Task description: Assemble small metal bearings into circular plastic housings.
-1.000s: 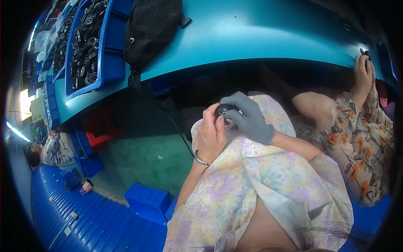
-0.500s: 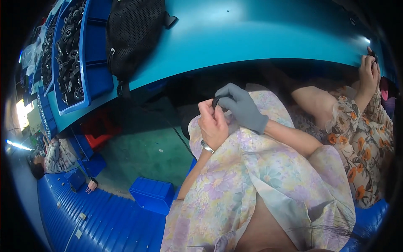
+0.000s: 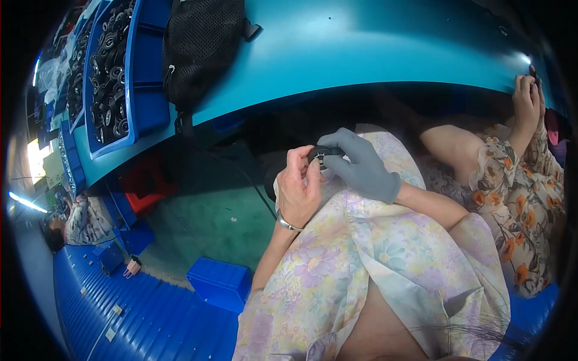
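A small black wheel point(image 3: 320, 157) with a pale spoked hub is held between my two hands over my lap. My left hand point(image 3: 298, 188), bare with a silver bracelet at the wrist, grips its left side with thumb and fingers. On the other side, my right hand point(image 3: 365, 168) wears a grey glove. Its bent fingers close over the wheel's top and right edge, covering part of the rim. The spoked face is partly visible between the thumbs.
A blue bin point(image 3: 133, 78) of black wheels stands on the turquoise table point(image 3: 355, 54), beside a black mesh bag point(image 3: 201, 51). Another blue bin point(image 3: 220, 283) sits low at my left, near a red stool-like object point(image 3: 147, 186). A co-worker's hands point(image 3: 528, 102) are at the far right.
The wheel has turned so its spoked face shows more. My left hand has shifted slightly left and down, my right hand slightly right and down; both keep their hold.
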The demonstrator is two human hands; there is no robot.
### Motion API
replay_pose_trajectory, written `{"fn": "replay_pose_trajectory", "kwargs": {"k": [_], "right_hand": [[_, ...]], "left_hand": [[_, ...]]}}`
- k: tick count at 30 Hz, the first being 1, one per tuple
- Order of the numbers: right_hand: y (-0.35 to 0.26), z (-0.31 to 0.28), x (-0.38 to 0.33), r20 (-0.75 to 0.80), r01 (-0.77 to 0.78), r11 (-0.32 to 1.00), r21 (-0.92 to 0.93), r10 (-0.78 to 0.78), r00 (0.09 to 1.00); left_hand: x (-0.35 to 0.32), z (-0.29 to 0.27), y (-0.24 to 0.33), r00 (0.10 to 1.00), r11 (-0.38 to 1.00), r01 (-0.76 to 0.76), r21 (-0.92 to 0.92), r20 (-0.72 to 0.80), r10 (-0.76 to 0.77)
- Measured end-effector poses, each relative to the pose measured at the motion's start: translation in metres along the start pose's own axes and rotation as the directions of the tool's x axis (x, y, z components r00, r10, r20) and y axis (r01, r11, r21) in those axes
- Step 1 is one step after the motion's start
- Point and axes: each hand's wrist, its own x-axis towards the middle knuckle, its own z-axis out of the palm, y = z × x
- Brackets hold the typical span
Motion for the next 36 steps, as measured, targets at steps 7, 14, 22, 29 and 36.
{"fn": "replay_pose_trajectory", "kwargs": {"k": [7, 14, 22, 29, 36], "right_hand": [[-0.004, 0.009, -0.016, -0.093, 0.086, 0.99, -0.113, -0.097, 0.991], [-0.009, -0.011, -0.02, 0.112, -0.037, 0.984, 0.173, 0.018, 0.994], [-0.025, -0.013, -0.025, 0.236, 0.155, 0.987, -0.034, -0.143, 0.961], [-0.029, -0.007, -0.031, 0.182, 0.047, 0.999, -0.001, -0.046, 0.982], [-0.029, -0.003, -0.032, 0.167, 0.153, 0.988, 0.023, -0.155, 0.974]], "left_hand": [[-0.021, 0.016, -0.006, 0.994, 0.996, 0.052, -0.07, -0.093, -0.059], [-0.024, -0.004, 0.007, 0.951, 0.789, 0.306, -0.533, 0.209, -0.228], [-0.038, -0.004, 0.004, 0.875, 0.456, 0.48, -0.749, 0.447, -0.187], [-0.04, -0.005, 0.001, 0.847, 0.358, 0.528, -0.77, 0.51, -0.153], [-0.041, -0.006, 0.002, 0.878, 0.358, 0.461, -0.812, 0.476, -0.052]]}}
